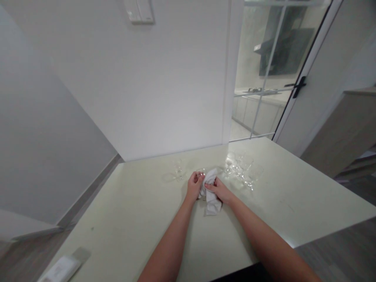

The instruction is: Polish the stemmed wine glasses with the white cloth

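Observation:
My left hand (196, 184) is closed around a clear stemmed glass (201, 171), whose rim shows just above the fingers. In my right hand (217, 189) a white cloth (212, 199) is bunched, pressed against the glass and hanging down toward the table. Much of the glass is hidden by the cloth and fingers. To the left of my hands a single clear glass (178, 169) stands upright on the table. Several more stemmed glasses (242, 166) stand close together to the right, beyond my right hand.
The pale table (141, 219) meets the white wall (176, 98) at its far edge. A white flat item (63, 269) lies at the near left corner. A glass-paned door (261, 70) with a black handle (299, 87) is at the back right.

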